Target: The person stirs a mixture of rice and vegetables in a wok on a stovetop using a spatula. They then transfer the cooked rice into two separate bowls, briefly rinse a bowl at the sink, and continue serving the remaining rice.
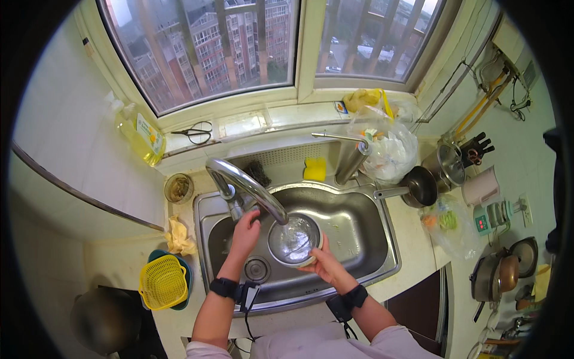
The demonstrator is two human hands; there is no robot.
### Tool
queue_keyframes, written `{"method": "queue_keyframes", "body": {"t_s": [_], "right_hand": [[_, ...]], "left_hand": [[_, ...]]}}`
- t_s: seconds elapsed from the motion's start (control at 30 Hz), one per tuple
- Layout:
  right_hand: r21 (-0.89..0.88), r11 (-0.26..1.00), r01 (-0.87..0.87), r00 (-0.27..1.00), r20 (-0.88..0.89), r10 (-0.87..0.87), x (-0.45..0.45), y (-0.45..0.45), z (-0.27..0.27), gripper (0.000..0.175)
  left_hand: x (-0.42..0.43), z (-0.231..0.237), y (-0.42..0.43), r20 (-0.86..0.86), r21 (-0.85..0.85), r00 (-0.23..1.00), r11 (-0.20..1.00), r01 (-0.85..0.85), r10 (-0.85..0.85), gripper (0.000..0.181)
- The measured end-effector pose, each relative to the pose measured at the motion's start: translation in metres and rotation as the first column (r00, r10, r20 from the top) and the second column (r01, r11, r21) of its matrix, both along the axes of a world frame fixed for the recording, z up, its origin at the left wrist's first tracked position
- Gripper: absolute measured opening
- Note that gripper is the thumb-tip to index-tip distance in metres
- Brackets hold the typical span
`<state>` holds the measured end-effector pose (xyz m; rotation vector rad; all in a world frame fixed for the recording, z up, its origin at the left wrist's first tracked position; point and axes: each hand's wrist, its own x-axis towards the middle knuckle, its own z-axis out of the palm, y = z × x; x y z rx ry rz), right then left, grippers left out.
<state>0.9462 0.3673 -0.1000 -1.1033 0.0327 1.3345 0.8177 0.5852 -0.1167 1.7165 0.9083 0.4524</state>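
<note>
My right hand [323, 260] grips the right rim of a round metal bowl [293, 240], held over the stainless steel sink [354, 224]. The bowl lies under the spout of the chrome faucet [251, 184] and has shiny, rippled water in it. My left hand [247, 228] is raised at the faucet's base, its fingers at the lever; whether they close on it is hard to tell. The drain strainer [257, 269] shows below the left hand. Both wrists wear black straps with small devices.
Behind the sink are a yellow sponge [315, 169], a dark scourer [257, 174] and a second tap [354, 164]. A yellow basket [163, 282] stands left. To the right are a saucepan [420, 187], a bag of vegetables [448, 224] and a plastic bag [390, 152].
</note>
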Motion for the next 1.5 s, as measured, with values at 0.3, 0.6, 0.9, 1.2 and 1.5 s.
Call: {"method": "queue_keyframes", "body": {"t_s": [0.3,0.6,0.9,1.2,1.5], "right_hand": [[-0.037,0.994,-0.099,0.465,0.882,0.079,0.017,-0.004,0.029,0.092],[-0.073,0.891,-0.448,-0.196,0.98,-0.018,0.022,-0.028,0.085,0.083],[-0.096,0.822,-0.561,-0.304,0.948,-0.096,0.015,-0.038,0.104,0.085],[0.102,0.824,-0.558,-0.216,0.94,-0.263,0.016,-0.054,0.181,0.069],[-0.092,0.712,-0.696,-0.308,0.934,-0.181,-0.012,-0.062,0.131,0.057]], "left_hand": [[-0.002,0.063,-0.023,-0.201,0.181,0.897,0.885,0.429,-0.393,0.058],[-0.041,0.106,-0.071,-0.06,0.402,0.947,0.86,0.313,-0.317,0.071],[-0.066,0.121,-0.094,0.056,0.707,0.96,0.69,0.155,-0.273,0.076],[-0.073,0.176,-0.103,0.147,0.823,0.899,0.556,0.12,-0.412,0.081],[-0.11,0.115,-0.153,0.077,0.666,0.95,0.725,0.176,-0.302,0.074]]}}
